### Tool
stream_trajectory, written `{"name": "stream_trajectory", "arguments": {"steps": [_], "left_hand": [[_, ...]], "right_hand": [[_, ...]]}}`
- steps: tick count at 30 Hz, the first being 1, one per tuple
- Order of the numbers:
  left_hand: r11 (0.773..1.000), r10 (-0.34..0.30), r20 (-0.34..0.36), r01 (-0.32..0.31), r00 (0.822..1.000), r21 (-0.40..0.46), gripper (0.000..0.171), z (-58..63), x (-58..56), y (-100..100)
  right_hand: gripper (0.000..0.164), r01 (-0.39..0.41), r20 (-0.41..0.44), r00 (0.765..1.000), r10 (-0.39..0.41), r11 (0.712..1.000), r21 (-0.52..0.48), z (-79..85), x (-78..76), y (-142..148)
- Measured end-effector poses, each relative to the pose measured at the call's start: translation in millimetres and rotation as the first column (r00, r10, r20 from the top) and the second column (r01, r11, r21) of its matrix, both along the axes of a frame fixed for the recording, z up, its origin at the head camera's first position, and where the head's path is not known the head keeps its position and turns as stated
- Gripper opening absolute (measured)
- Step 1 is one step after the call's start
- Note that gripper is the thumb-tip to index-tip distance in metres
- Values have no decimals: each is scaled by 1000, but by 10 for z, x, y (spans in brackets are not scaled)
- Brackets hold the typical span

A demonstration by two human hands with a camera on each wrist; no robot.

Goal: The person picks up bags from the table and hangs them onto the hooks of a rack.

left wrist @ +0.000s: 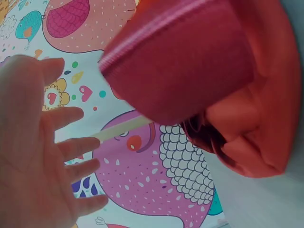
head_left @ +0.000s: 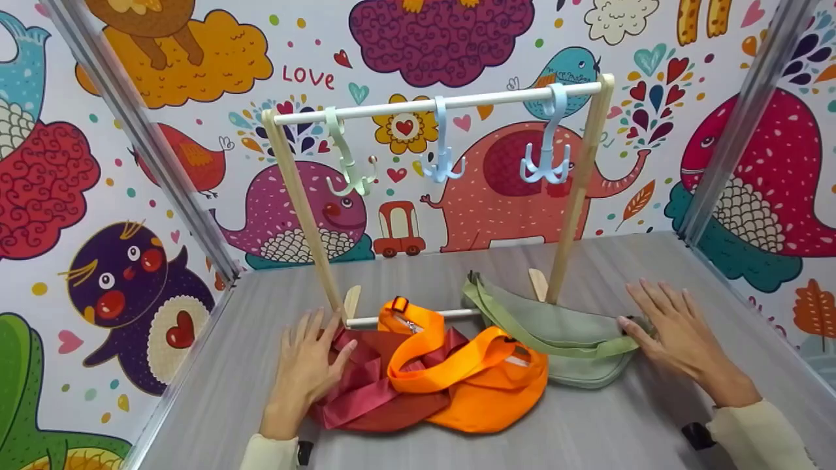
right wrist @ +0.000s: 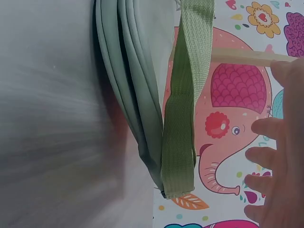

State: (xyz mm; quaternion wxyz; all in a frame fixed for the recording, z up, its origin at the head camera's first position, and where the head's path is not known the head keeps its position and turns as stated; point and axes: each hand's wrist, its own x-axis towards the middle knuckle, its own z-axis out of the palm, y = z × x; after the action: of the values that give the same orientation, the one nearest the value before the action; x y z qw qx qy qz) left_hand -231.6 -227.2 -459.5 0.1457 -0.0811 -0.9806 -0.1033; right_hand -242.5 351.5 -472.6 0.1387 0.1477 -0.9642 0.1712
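Note:
On the grey table three waist bags lie close together: a dark red one (head_left: 398, 414), an orange one (head_left: 490, 405) and a grey-green one (head_left: 588, 373). The orange strap loops over the red bag. My left hand (head_left: 302, 369) is spread at the red bag's left end, its fingers straight; the left wrist view shows the palm holding nothing, with the red strap (left wrist: 180, 66) nearby. At the right end of the green bag is my right hand (head_left: 682, 343), fingers extended, the thumb by its strap (right wrist: 178, 137). Whether either hand touches a bag I cannot tell.
Behind the bags stands a wooden rack with a white top rail (head_left: 398, 108). From it hang a pale green hook (head_left: 353, 179), a blue hook (head_left: 444, 166) and another light blue hook (head_left: 547, 166). Cartoon-printed walls (head_left: 457, 222) with metal posts enclose the table.

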Motion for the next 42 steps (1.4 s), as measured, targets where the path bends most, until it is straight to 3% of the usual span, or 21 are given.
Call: {"name": "stream_trajectory", "arguments": {"steps": [12, 26, 42], "left_hand": [[998, -57, -36, 58, 998, 25, 63, 42, -27, 163], [995, -96, 0, 96, 995, 15, 65, 91, -52, 375], [986, -167, -27, 167, 986, 3, 61, 89, -85, 603]], "right_hand": [[58, -29, 35, 999, 32, 997, -73, 44, 35, -142], [42, -116, -87, 990, 110, 990, -75, 10, 11, -297], [39, -192, 34, 980, 195, 979, -72, -8, -19, -503]]}}
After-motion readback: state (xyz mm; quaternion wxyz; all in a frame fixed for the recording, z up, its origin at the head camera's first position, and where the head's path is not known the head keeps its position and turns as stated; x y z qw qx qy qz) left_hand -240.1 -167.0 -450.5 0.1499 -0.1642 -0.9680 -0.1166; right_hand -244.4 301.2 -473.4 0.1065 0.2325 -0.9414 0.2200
